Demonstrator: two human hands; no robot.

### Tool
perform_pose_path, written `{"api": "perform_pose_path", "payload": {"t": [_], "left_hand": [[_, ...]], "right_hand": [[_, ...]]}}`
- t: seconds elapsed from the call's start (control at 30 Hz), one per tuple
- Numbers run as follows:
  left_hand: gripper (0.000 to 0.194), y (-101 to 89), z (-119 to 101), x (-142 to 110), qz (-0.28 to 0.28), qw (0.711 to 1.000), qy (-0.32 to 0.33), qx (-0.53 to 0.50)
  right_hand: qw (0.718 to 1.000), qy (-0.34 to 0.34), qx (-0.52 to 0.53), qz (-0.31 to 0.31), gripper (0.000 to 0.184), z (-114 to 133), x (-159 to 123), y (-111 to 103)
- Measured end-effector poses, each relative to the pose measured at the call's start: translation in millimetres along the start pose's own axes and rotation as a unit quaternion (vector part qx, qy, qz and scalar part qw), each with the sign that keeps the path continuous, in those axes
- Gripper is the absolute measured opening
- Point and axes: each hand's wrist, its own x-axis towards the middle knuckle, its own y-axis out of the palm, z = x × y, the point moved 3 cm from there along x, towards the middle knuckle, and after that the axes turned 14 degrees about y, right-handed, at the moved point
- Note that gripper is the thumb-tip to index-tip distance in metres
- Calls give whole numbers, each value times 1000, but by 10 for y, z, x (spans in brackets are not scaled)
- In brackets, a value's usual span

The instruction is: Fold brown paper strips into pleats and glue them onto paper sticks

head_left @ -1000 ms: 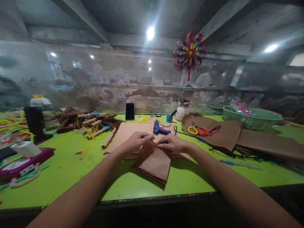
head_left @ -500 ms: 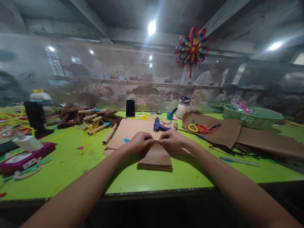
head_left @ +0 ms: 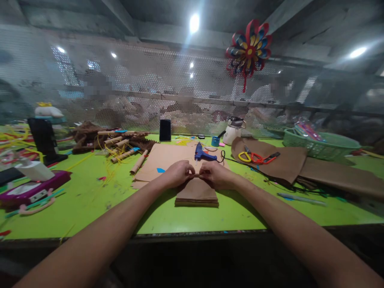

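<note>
At the far left of the green tabletop [head_left: 90, 212], a purple power strip [head_left: 62, 179] is carrying a white charger [head_left: 37, 171]. Behind it a black device [head_left: 42, 136] is standing upright. To the right, brown paper rolls [head_left: 118, 141], tangled with yellow string, are lying in a heap, and a single loose roll [head_left: 139, 161] is resting just beside flat brown sheets [head_left: 157, 155]. A blue scrap [head_left: 161, 170] is lying on these sheets, and a dark phone [head_left: 165, 130] is standing behind them.

The left hand [head_left: 179, 174] is bending its fingers down and is pinching the far end of the folded brown paper [head_left: 196, 194], thumb and fingertips nearly together. This pleated stack is lying at the middle, between the forearms, its layered edge facing the person. Beyond it a blue glue gun [head_left: 205, 155] is resting on the sheets. The right hand [head_left: 217, 175] is matching the left, its fingers curled and closing on the same end; the fingertips of the two hands are sitting near each other.

Farther right, a white jug [head_left: 232, 133] is standing behind dark brown paper [head_left: 283, 172], on which scissors [head_left: 255, 157] are lying. A pen [head_left: 301, 199] is lying nearer the front, and a green basket [head_left: 330, 149] is standing behind.
</note>
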Motion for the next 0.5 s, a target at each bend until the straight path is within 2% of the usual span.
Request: {"api": "perform_pose_path", "payload": {"t": [0.13,0.33,0.5], "left_hand": [[17,0,-14,4,4,1000,8,9],[15,-21,1,-19,16,1000,18,18],[20,-28,24,-59,17,999,20,-26]], "right_hand": [[999,-31,-45,-4,14,27,-21,-22],[997,-24,-72,7,10,-17,-27,-44],[996,-32,-79,18,7,-60,-46,-52]]}}
